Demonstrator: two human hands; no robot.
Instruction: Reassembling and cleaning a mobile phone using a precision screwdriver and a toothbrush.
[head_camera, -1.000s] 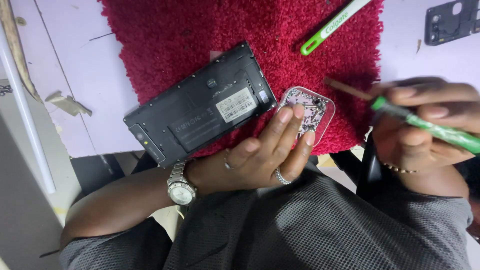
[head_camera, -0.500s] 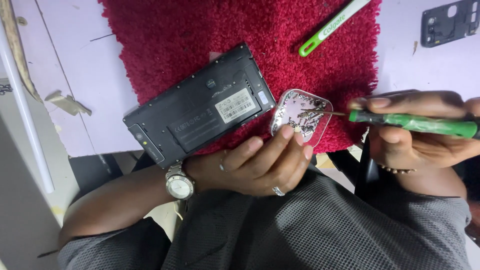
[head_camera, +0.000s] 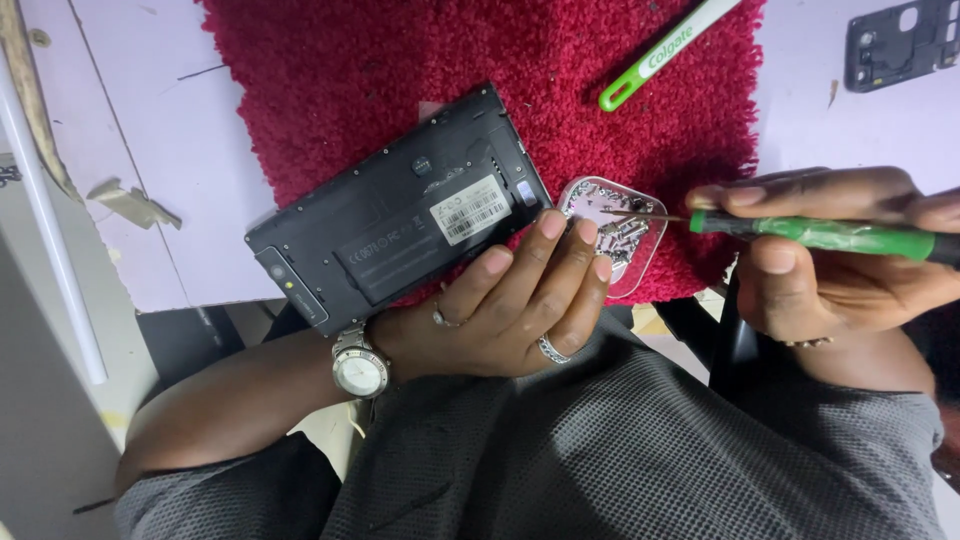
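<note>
Since the earlier frame the green-handled screwdriver (head_camera: 830, 235) has swung from a raised slant down to nearly level, and its thin tip now reaches into the small clear tray of tiny screws (head_camera: 612, 232), while the left hand's fingers have slid up to the tray's near edge. The right hand (head_camera: 820, 265) has its fingers curled closed around the screwdriver's handle, thumb on top near the shaft end. The left hand (head_camera: 510, 300) is half open and holds nothing: its fingers lie spread and gently bent, the fingertips (head_camera: 552, 224) touching the near rim of the tray and the lower edge of the opened black phone (head_camera: 400, 210). That phone lies face down, back cover off, tilted across the red shaggy mat (head_camera: 420, 60), just beside the tray. A silver wristwatch (head_camera: 358, 370) sits on the left wrist. A green and white toothbrush (head_camera: 665, 52) lies at the mat's upper edge, and a black phone frame part (head_camera: 900, 45) rests well apart on the pale purple table (head_camera: 150, 150).
</note>
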